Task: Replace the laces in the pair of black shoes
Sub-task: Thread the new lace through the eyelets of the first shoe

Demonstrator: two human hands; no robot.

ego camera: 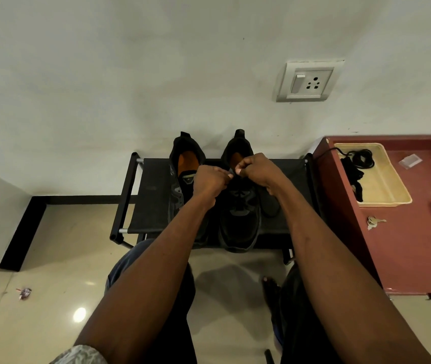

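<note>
Shoes, two black ones, sit side by side on a black rack (154,206) in the middle of the frame. The left shoe (183,179) has no lace. Both hands meet over the right shoe (239,214). The left hand (209,181) and right hand (257,170) have fingers pinched on a thin black lace (231,172). More black laces (357,166) lie in a tan tray (388,179) on the red worktop (406,248) at the right
</note>
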